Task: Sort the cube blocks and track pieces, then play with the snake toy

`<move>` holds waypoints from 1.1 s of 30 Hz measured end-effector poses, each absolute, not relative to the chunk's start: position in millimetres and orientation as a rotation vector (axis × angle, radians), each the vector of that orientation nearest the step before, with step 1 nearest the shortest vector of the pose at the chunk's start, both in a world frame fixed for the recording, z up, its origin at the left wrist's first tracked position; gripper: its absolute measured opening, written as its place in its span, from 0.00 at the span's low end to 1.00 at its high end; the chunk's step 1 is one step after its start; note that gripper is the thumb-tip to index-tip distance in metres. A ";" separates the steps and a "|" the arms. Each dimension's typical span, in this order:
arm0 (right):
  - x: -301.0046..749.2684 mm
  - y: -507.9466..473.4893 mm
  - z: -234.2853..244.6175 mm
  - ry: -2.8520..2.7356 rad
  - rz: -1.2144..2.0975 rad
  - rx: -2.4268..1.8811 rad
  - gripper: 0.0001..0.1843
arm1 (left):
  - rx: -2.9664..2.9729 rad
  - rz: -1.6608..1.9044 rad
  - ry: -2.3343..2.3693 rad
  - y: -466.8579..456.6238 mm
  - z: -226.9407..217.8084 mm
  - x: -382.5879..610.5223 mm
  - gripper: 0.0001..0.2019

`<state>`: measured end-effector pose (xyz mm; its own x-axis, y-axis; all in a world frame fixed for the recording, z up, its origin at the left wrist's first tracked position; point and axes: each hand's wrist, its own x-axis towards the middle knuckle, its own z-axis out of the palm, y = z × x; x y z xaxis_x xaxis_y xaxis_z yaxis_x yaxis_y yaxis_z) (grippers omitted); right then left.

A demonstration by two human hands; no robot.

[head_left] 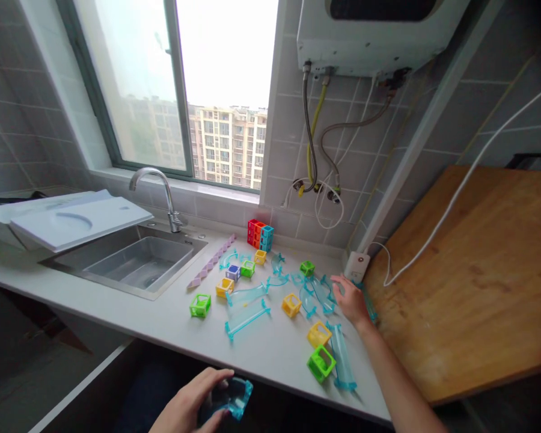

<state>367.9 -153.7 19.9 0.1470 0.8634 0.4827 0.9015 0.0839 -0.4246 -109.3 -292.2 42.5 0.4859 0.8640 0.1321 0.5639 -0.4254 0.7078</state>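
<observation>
The right hand (pixel 352 299) lay open with fingers spread, its tips touching the curved blue track pieces (pixel 318 293) just to its left on the tabletop (pixel 171 325). The left hand (pixel 192 406), well apart below the near edge, gripped a blue track piece (pixel 235 397).

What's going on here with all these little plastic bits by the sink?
A person is at a counter strewn with toy pieces. Their left hand holds a clear blue track piece below the front edge. Their right hand reaches onto curved blue track pieces near the wall. Around them lie coloured cube frames.
</observation>
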 end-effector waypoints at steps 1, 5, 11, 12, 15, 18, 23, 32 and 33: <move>367.9 -173.2 16.0 -1.669 -0.141 -1.651 0.17 | 2.199 0.629 1.186 -283.6 51.7 -109.0 0.22; 364.4 -255.9 -7.0 -1.566 -0.332 -1.460 0.13 | 2.422 0.597 1.253 -230.8 93.5 -98.2 0.21; 355.3 -315.0 -25.3 -1.461 -0.268 -1.527 0.11 | 2.661 0.349 1.597 -114.2 136.8 -41.9 0.22; 354.3 -315.4 -25.1 -1.443 -0.222 -1.545 0.11 | 2.658 0.302 1.629 -97.4 138.3 -30.8 0.21; 351.7 -310.8 -23.2 -1.424 -0.057 -1.590 0.13 | 2.641 0.149 1.691 -61.8 135.6 -0.7 0.19; 349.7 -306.9 -22.8 -1.402 0.041 -1.608 0.14 | 2.637 0.027 1.710 -47.4 128.1 21.6 0.17; 349.2 -305.6 -24.7 -1.383 0.134 -1.629 0.15 | 2.689 -0.045 1.690 -43.8 120.6 45.1 0.17; 349.4 -300.0 -28.0 -1.365 0.161 -1.652 0.15 | 2.811 -0.030 1.568 -33.6 119.3 66.6 0.17; 348.8 -300.0 -27.2 -1.368 0.155 -1.653 0.15 | 2.808 -0.038 1.574 -31.1 118.3 67.8 0.17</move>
